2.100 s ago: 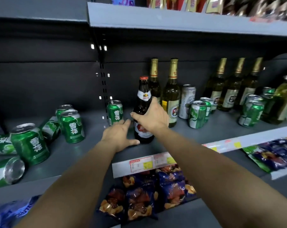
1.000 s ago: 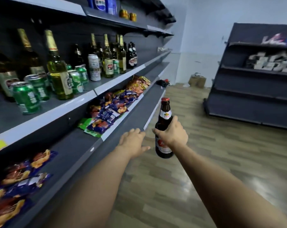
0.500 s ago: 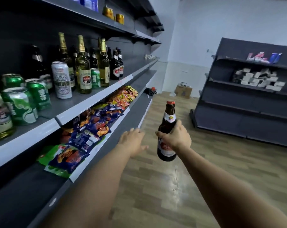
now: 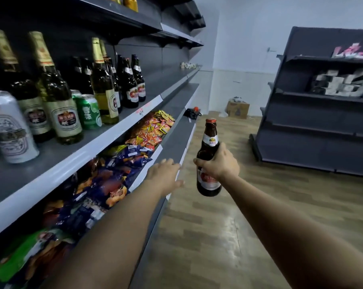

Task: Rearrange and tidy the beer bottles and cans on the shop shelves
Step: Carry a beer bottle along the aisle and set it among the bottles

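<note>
- Item in transit: one brown bottle (image 4: 208, 163), red cap, red-and-white label, upright, off the shelf and out over the wooden floor (image 4: 218, 226), grasped round its shoulder and body by the right hand (image 4: 220, 163).
- Left hand (image 4: 166, 174): released, fingers straight and spread, holding nothing, reaching forward near the front edge of the lower shelf.
- Drinks shelf (image 4: 72, 161), far part: a cluster of matching dark bottles (image 4: 132, 84) with like red labels, upright and close together near the front edge. Judged the likely home for the carried bottle.
- Drinks shelf, middle: tall gold-foil bottles (image 4: 57, 97) upright in a loose group; a green can (image 4: 89, 112) stands between them, mixed in among the bottles.
- Drinks shelf, near end: a silver can (image 4: 9, 128) upright at the front edge, apart from the other can.
- Below: snack packets (image 4: 149, 130) on the lower shelf, not part of the job.
- Status, as judged: partway. One bottle is lifted but not yet placed. Cans and bottles are not yet sorted by kind. Bottles shown all stand upright.
- Remaining: set the carried bottle beside its like; group the cans.
</note>
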The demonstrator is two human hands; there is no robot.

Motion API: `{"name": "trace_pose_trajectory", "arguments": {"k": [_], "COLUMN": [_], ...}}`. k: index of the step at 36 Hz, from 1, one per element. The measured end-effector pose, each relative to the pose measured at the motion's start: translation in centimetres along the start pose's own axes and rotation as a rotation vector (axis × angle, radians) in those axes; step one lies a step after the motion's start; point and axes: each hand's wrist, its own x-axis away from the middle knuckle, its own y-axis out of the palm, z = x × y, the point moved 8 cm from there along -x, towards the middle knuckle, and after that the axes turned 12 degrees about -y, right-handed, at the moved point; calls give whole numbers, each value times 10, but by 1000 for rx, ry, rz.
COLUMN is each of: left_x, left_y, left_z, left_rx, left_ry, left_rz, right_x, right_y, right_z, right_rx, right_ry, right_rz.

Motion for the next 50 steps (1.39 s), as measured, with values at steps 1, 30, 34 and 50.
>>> {"name": "trace_pose_trajectory", "arguments": {"k": [1, 30, 34, 50], "left_x": [-17, -440, -491, -614], "left_y": [-1, -56, -65, -66], "left_z": [0, -87, -112, -138], "left_rx": [-7, 42, 85, 69], "left_ry": [-10, -233, -269, -416], "left_rz": [7, 191, 177, 105], "right_x": [-17, -471, -527, -680], "right_y": [3, 106, 123, 187], "right_z": [3, -43, -73, -154], "right_rx": [-4, -123, -172, -299], "right_ry": [-8, -255, -283, -507], "right_rz": [3, 21, 31, -25]}}
